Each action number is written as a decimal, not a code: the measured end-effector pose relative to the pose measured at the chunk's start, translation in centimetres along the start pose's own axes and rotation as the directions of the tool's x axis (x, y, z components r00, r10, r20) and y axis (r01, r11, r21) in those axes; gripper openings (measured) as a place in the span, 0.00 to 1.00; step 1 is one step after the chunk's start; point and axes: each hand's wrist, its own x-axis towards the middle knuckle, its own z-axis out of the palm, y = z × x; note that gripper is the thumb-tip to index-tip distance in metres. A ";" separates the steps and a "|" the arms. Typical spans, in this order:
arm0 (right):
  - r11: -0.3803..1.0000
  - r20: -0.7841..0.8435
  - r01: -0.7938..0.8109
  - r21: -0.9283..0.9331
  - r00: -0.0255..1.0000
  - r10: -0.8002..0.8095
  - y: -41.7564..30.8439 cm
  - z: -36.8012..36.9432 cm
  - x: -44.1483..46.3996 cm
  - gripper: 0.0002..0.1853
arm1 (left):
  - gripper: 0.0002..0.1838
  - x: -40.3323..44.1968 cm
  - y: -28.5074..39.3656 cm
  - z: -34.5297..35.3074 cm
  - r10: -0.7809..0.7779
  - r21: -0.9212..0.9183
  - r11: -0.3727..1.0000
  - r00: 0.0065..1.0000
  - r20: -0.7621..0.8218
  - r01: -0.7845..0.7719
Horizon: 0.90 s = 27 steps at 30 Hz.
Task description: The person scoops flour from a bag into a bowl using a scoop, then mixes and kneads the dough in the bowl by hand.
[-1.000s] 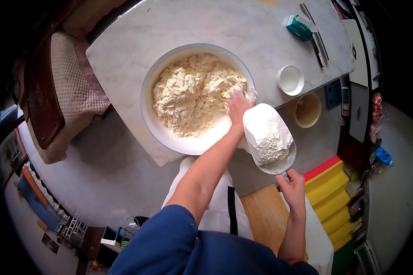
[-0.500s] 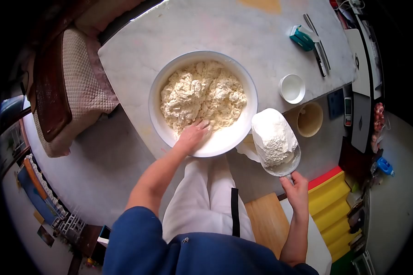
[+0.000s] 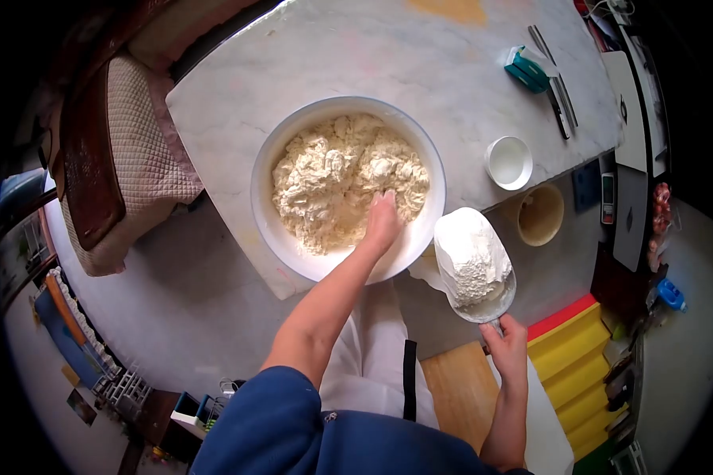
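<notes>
A wide white bowl (image 3: pixel 263 186) near the table's front edge holds shaggy, crumbly dough (image 3: pixel 313 170). My left hand (image 3: pixel 384 222) reaches into the bowl's right side, its fingers curled into the dough and their tips partly hidden. Beyond the table edge, right of the bowl, my right hand (image 3: pixel 505 342) is closed around the short handle of a scoop (image 3: pixel 501 305). White flour (image 3: pixel 471 253) is heaped in the scoop, which is held roughly level beside the bowl.
A small white cup (image 3: pixel 509 163) stands right of the bowl. Behind it lie a knife (image 3: pixel 558 115), a teal-green object (image 3: pixel 527 70) and metal rods (image 3: pixel 553 75). Below the table edge is a tan round container (image 3: pixel 540 215). A quilted-covered piece of furniture (image 3: pixel 146 150) borders the left.
My left hand has moved right and away from me within the bowl, from the front of the dough to its right side. The scoop of flour sits slightly lower in view.
</notes>
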 end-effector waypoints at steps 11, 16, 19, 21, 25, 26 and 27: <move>1.000 0.037 0.022 0.017 0.999 -0.022 -1.4 0.3 0.4 0.09 | 0.21 7.6 6.1 -8.8 0.273 0.440 0.870 0.960 -0.056 -0.222; 1.000 0.041 -0.004 -0.014 0.999 0.004 -0.6 0.1 0.3 0.10 | 0.15 8.2 4.8 -6.0 0.237 0.578 0.749 0.946 0.221 -0.323; 1.000 0.028 0.010 -0.017 1.000 -0.009 -1.1 0.2 0.3 0.09 | 0.08 6.8 2.4 -3.5 0.263 0.543 0.732 0.906 0.331 -0.411; 1.000 0.018 0.016 -0.004 1.000 -0.016 -1.3 0.2 0.2 0.09 | 0.07 3.5 0.0 -2.8 0.250 0.509 0.740 0.883 0.398 -0.439; 1.000 0.019 0.003 0.029 1.000 -0.003 -1.1 0.3 0.3 0.09 | 0.08 -3.6 -2.6 -8.2 0.356 0.470 0.731 0.864 0.356 -0.495; 1.000 0.026 0.002 0.029 1.000 -0.003 -1.0 0.1 0.5 0.09 | 0.08 -4.4 -2.5 -10.2 0.332 0.470 0.739 0.868 0.369 -0.483; 1.000 0.034 0.001 0.020 0.999 -0.001 -1.0 0.0 0.5 0.09 | 0.09 -5.0 -2.6 -11.8 0.307 0.472 0.747 0.872 0.381 -0.468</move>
